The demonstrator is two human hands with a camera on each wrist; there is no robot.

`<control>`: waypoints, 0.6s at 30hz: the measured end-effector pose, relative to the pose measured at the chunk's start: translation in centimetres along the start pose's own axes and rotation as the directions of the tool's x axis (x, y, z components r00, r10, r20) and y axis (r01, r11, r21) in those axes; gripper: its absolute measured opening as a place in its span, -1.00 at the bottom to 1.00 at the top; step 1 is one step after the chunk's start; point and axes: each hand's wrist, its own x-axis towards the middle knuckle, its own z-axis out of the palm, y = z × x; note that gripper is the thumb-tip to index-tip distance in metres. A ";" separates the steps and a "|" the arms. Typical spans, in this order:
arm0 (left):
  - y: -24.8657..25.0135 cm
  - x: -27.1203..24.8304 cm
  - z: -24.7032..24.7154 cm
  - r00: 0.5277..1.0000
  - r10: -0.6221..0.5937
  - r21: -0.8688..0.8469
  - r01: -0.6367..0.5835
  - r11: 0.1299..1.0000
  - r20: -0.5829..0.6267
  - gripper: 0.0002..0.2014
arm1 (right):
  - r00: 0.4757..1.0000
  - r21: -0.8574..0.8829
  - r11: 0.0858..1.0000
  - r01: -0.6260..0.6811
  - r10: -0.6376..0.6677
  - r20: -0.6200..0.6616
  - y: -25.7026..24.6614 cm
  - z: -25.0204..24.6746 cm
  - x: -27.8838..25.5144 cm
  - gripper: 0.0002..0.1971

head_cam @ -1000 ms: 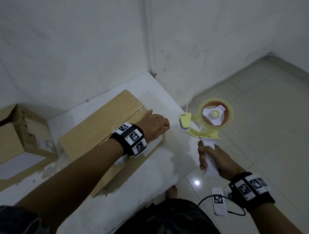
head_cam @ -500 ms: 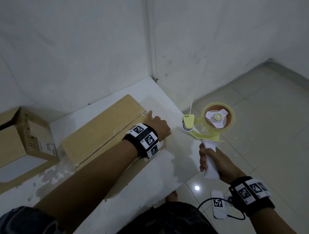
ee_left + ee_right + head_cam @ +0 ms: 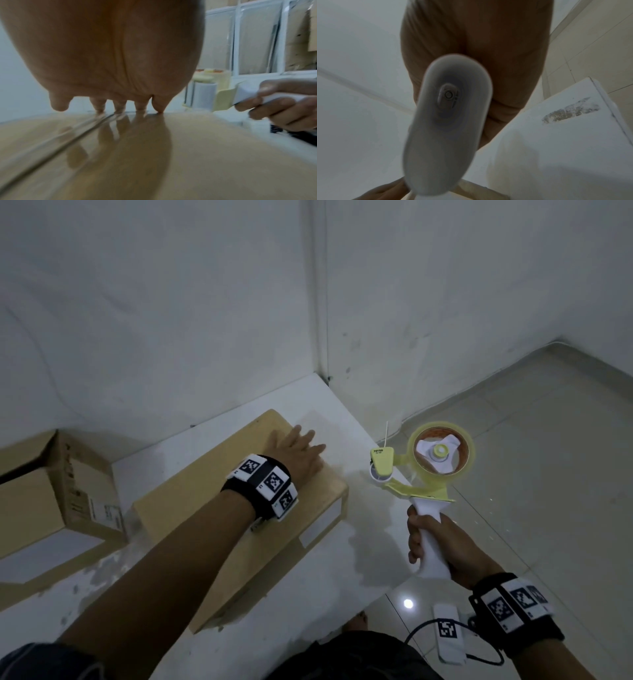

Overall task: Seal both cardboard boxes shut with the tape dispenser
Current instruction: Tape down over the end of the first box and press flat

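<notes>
Cardboard flaps of the near box (image 3: 219, 508) lie closed and flat, and a glossy strip along the centre seam in the left wrist view suggests tape is already laid there, though blur prevents certainty. This box sits on the white table (image 3: 346, 556) just in front of the person. The left hand (image 3: 296, 453) rests on its far end with fingers straight and spread, palm down, pressing the top. The right hand (image 3: 442, 546) is wrapped round the white handle of the yellow tape dispenser (image 3: 428, 463), which is held upright in the air just beyond the table's right edge, clear of the box and touching nothing. The second box (image 3: 51, 498) stands at the table's left, apart from the first, with a top flap raised and no tape visible. Judgement: the first box is at the smoothing stage or finished, and the second is not yet started. The next move calls for folding its flaps down, holding them level, then setting the dispenser's tape end at one end of the seam.
</notes>
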 end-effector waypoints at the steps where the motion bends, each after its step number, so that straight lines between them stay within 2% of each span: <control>1: -0.7 0.4 0.0 1.000 -0.027 -0.006 0.027 1.000 -0.013 -0.47 | 1.000 -0.006 1.000 -0.002 0.002 0.000 -0.1 0.1 0.0 -0.80; 5: -1.8 1.7 0.2 0.996 -0.083 -0.042 0.081 0.996 -0.037 -0.42 | 1.000 -0.036 0.999 -0.002 0.002 0.001 -0.5 0.3 0.1 -0.80; 8: -2.3 1.5 0.4 0.985 -0.141 -0.096 0.131 0.987 -0.103 -0.38 | 1.000 -0.041 0.999 0.003 -0.002 0.020 -1.0 0.7 0.0 -0.81; 10: -3.0 0.4 -0.1 0.975 -0.192 -0.209 0.166 0.964 -0.115 -0.39 | 0.999 -0.048 0.999 0.026 -0.024 0.043 -1.5 1.2 0.1 -0.82; 14: -5.8 -4.3 0.6 0.972 -0.233 -0.480 0.204 0.853 -0.001 -0.36 | 0.993 -0.135 0.986 0.099 -0.091 0.070 -3.0 3.7 1.3 -0.80; 16: -7.6 -7.6 2.5 0.952 -0.304 -0.550 0.229 0.803 -0.048 -0.36 | 0.988 -0.220 0.965 0.140 -0.120 0.100 -4.1 5.6 2.4 -0.81; 18: -8.9 -10.8 4.7 0.911 -0.382 -0.647 0.200 0.735 -0.153 -0.44 | 0.970 -0.278 0.940 0.198 -0.146 0.196 -5.5 8.0 3.5 -0.87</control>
